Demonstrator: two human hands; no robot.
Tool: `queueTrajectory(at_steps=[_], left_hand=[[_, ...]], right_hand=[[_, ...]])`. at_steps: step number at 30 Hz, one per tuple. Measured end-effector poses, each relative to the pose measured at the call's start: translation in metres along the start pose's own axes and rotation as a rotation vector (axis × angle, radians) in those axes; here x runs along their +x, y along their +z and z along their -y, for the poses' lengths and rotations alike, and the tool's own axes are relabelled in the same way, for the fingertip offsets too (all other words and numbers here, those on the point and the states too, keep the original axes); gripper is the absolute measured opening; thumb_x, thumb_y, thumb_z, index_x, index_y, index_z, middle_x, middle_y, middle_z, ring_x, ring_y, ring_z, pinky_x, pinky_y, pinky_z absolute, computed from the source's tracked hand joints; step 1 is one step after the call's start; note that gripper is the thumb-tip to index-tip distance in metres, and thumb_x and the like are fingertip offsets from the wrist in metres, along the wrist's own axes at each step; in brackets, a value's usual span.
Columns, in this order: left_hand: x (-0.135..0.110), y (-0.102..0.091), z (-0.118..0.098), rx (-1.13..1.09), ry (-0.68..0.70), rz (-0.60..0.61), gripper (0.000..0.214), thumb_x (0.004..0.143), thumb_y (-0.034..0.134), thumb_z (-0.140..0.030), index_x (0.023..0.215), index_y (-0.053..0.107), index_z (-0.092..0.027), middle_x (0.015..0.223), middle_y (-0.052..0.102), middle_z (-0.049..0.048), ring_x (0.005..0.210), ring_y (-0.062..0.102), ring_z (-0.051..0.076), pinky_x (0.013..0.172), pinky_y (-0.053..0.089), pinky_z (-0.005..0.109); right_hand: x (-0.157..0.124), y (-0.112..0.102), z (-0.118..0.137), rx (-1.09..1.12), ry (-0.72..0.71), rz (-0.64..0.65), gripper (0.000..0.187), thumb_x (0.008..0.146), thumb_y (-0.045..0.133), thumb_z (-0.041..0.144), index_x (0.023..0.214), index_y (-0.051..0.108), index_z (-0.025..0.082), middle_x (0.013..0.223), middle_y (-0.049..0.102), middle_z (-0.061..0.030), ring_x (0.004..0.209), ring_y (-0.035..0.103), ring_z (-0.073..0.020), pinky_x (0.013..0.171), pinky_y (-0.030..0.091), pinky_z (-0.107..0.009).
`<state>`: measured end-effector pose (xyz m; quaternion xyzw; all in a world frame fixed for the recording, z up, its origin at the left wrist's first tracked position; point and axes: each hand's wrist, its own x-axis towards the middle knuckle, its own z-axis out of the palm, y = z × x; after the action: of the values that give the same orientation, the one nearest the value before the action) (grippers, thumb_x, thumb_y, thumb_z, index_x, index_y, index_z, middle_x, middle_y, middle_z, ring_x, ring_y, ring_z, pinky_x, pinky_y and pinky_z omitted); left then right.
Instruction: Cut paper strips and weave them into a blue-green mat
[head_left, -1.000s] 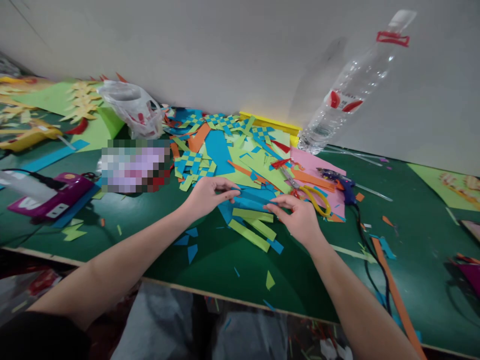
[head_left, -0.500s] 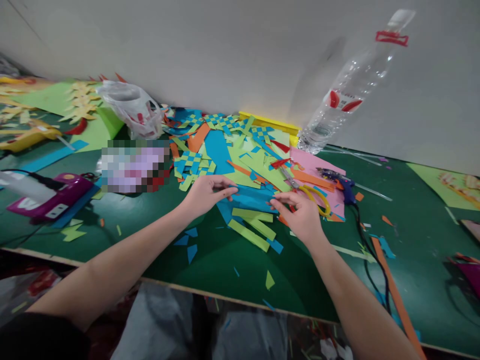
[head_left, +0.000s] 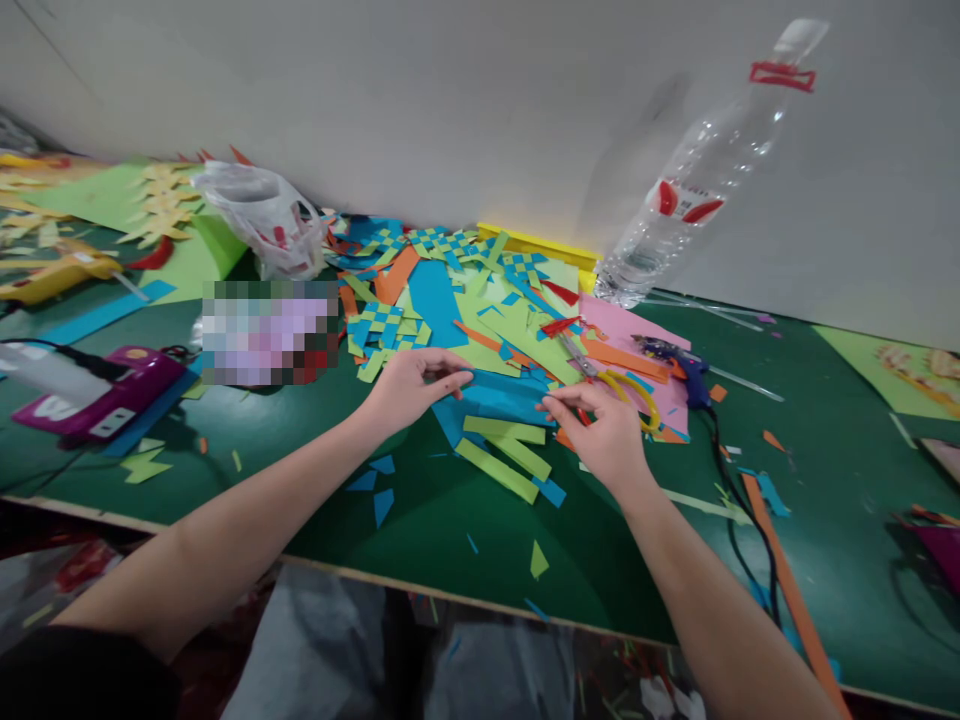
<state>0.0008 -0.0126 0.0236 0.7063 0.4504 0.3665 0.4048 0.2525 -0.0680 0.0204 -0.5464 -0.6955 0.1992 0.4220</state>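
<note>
Between my hands a strip of blue paper (head_left: 506, 396) is held out lengthwise over the table. My left hand (head_left: 412, 393) pinches its left end between thumb and fingers. At the right end my right hand (head_left: 600, 430) does the same. Just below the strip lie several light green paper strips (head_left: 504, 468). Behind it spreads a pile of cut green, blue and orange paper, with a woven blue-and-green checked piece (head_left: 386, 328) to the left. Scissors with yellow handles (head_left: 630, 395) rest beside my right hand, partly hidden by it.
A tall clear plastic bottle (head_left: 697, 190) stands against the wall. A blue glue gun (head_left: 694, 380) with a black cord lies at right. On the left are a purple power strip (head_left: 112, 395), a white plastic bag (head_left: 262, 220) and a yellow glue gun (head_left: 64, 270). Paper scraps dot the green table (head_left: 450, 545).
Both hands keep their pinch on the blue paper strip. They have barely shifted, and the things on the table lie as before.
</note>
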Motion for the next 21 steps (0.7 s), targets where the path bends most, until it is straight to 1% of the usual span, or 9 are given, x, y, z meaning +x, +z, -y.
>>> queueTrajectory(at_steps=[5,11,16,21], left_hand=[[0.0004,-0.0002,-0.001,-0.008,-0.002,0.003,0.035,0.079,0.066,-0.047,0.089,0.07,-0.014,0.07,0.072,0.0049,0.063,0.069,0.017,0.068,0.056,0.029],[0.0005,0.0003,-0.0048,0.092,0.006,0.003,0.027,0.081,0.064,-0.041,0.088,0.069,-0.015,0.067,0.071,0.0032,0.065,0.068,0.017,0.068,0.056,0.028],[0.0002,0.002,-0.0014,0.111,0.03,0.055,0.026,0.082,0.064,-0.039,0.093,0.067,-0.016,0.075,0.072,0.0031,0.065,0.068,0.016,0.069,0.056,0.028],[0.0002,0.0031,0.0019,0.176,0.06,0.068,0.024,0.082,0.063,-0.038,0.092,0.067,-0.017,0.076,0.072,0.0033,0.07,0.068,0.017,0.07,0.055,0.028]], right_hand=[[-0.0004,0.0001,0.0012,0.02,0.006,-0.002,0.014,0.085,0.062,0.035,0.087,0.067,0.022,0.077,0.074,-0.0022,0.07,0.07,-0.019,0.072,0.057,-0.034],[0.0001,-0.0001,-0.0013,0.014,0.027,0.004,0.017,0.088,0.059,0.036,0.09,0.066,0.021,0.078,0.074,-0.0033,0.067,0.069,-0.0183,0.068,0.056,-0.033],[0.0007,-0.0003,-0.0015,-0.092,-0.035,-0.008,0.015,0.088,0.059,0.035,0.09,0.066,0.023,0.075,0.074,-0.0019,0.076,0.07,-0.0213,0.079,0.054,-0.038],[0.0007,0.0007,-0.0002,-0.111,-0.06,-0.013,0.013,0.088,0.058,0.033,0.091,0.066,0.023,0.075,0.074,-0.002,0.079,0.07,-0.022,0.079,0.053,-0.039]])
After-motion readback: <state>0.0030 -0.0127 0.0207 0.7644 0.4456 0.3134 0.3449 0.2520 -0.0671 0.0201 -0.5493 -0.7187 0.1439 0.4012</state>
